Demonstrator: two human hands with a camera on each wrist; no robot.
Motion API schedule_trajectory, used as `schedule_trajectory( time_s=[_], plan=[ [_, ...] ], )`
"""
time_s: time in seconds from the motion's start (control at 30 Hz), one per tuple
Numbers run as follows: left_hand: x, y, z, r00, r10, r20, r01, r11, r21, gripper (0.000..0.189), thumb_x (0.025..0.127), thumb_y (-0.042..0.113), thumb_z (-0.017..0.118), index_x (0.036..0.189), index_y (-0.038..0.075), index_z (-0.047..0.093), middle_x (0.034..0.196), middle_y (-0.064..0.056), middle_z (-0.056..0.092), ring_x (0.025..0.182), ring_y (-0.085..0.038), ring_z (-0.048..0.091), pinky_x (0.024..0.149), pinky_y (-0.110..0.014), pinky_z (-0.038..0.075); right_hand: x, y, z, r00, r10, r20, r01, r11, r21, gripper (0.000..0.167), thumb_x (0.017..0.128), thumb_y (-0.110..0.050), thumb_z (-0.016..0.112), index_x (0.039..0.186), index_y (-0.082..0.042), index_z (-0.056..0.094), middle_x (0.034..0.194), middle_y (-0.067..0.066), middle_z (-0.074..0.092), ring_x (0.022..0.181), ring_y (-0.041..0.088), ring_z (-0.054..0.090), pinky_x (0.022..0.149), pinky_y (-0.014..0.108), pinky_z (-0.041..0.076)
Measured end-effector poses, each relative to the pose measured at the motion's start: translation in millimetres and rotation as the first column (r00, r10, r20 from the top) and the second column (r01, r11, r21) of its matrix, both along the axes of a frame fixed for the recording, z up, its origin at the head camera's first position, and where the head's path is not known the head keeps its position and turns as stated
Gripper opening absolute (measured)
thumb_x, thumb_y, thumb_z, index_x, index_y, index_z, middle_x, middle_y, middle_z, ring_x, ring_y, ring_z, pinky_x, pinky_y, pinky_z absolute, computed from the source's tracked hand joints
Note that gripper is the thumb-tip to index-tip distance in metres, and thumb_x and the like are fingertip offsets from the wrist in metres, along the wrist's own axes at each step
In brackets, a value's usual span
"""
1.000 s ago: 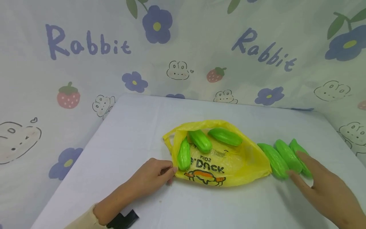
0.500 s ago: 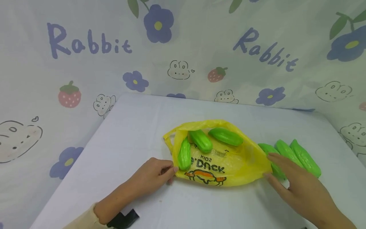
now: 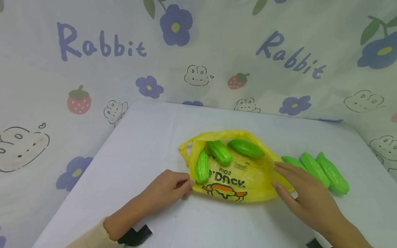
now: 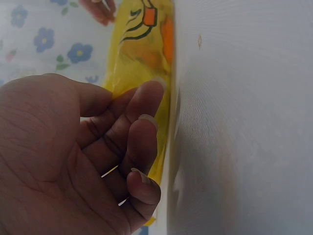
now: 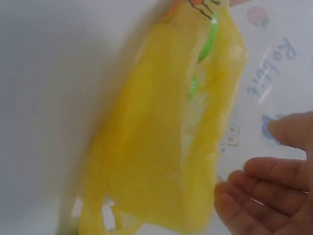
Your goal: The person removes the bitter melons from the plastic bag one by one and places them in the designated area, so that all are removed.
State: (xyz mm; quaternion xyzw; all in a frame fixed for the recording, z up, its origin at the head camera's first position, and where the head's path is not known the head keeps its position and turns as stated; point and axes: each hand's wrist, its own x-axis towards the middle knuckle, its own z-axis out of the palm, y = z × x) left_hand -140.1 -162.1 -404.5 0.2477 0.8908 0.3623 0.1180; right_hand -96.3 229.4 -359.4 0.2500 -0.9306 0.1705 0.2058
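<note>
A yellow plastic bag (image 3: 257,182) printed with a duck lies on the white table, its mouth spread towards me. Inside it rest three green toy cucumbers, at the left (image 3: 202,168), the middle (image 3: 219,152) and the back (image 3: 246,148). My left hand (image 3: 165,189) pinches the bag's front left edge between thumb and forefinger; the left wrist view shows its other fingers loosely bent. My right hand (image 3: 310,196) hovers at the bag's right side, fingers extended and holding nothing. Beyond it lie three more green cucumbers (image 3: 333,174), the nearest partly hidden by the hand.
The white table (image 3: 149,137) runs back to a curtain (image 3: 217,41) with rabbits, flowers and strawberries on it. A loop handle (image 3: 185,151) of the bag sticks out at the left. Each wrist wears a black strap (image 3: 135,236).
My right hand has moved left, from over the loose cucumbers to the bag's right side, uncovering the farthest cucumber. The left hand keeps its pinch on the bag's edge.
</note>
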Motion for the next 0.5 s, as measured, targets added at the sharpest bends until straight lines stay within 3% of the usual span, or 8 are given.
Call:
schedule_trajectory(
  time_s=[0.03, 0.1, 0.23, 0.3, 0.5],
  plan=[
    [0.0, 0.1, 0.0, 1.000, -0.001, -0.002, 0.001, 1.000, -0.001, 0.031, 0.108, 0.032, 0.059, 0.080, 0.024, 0.067, 0.066, 0.016, 0.062, 0.058, -0.004, 0.049, 0.059, -0.026, 0.044, -2.2, -2, -1.6, 1.000, 0.013, -0.013, -0.013, 1.000, -0.008, 0.044, 0.085, -0.014, 0.084, 0.127, -0.007, 0.072, 0.129, 0.006, 0.070, 0.116, 0.029, 0.065, 0.107, 0.005, 0.023],
    [0.0, 0.3, 0.4, 1.000, -0.003, -0.006, 0.003, 1.000, 0.002, 0.031, 0.108, 0.031, 0.060, 0.079, 0.024, 0.067, 0.066, 0.016, 0.062, 0.058, -0.004, 0.049, 0.058, -0.026, 0.043, -6.6, -5, -4.2, 0.999, 0.021, -0.023, -0.022, 1.000, -0.012, 0.040, 0.085, -0.013, 0.083, 0.123, -0.006, 0.074, 0.124, 0.005, 0.072, 0.113, 0.028, 0.067, 0.107, 0.010, 0.033],
    [0.5, 0.4, 1.3, 1.000, 0.001, -0.001, -0.001, 1.000, 0.005, 0.030, 0.108, 0.031, 0.060, 0.079, 0.023, 0.067, 0.065, 0.015, 0.062, 0.057, -0.004, 0.049, 0.058, -0.026, 0.043, -15.2, -11, -6.5, 0.999, -0.004, 0.052, 0.002, 0.999, 0.036, 0.041, 0.090, -0.018, 0.081, 0.128, -0.005, 0.071, 0.129, 0.011, 0.070, 0.119, 0.033, 0.065, 0.102, 0.043, 0.051],
    [0.6, 0.3, 1.4, 1.000, 0.005, 0.000, -0.005, 1.000, 0.000, 0.030, 0.108, 0.031, 0.060, 0.079, 0.023, 0.067, 0.065, 0.016, 0.062, 0.057, -0.004, 0.049, 0.057, -0.026, 0.043, -19.5, -13, -6.3, 0.994, -0.024, 0.111, 0.016, 0.997, 0.071, 0.047, 0.093, -0.022, 0.079, 0.134, -0.003, 0.067, 0.136, 0.016, 0.066, 0.124, 0.039, 0.062, 0.098, 0.059, 0.049],
    [1.0, 0.0, 0.9, 1.000, 0.006, -0.005, -0.006, 1.000, -0.006, 0.032, 0.108, 0.032, 0.060, 0.078, 0.024, 0.067, 0.065, 0.016, 0.062, 0.056, -0.004, 0.048, 0.056, -0.026, 0.042, -33.9, -18, -5.5, 0.964, -0.091, 0.250, 0.057, 0.989, 0.140, 0.060, 0.098, -0.027, 0.073, 0.146, 0.003, 0.054, 0.151, 0.025, 0.051, 0.135, 0.048, 0.050, 0.105, 0.065, 0.042]
  ],
)
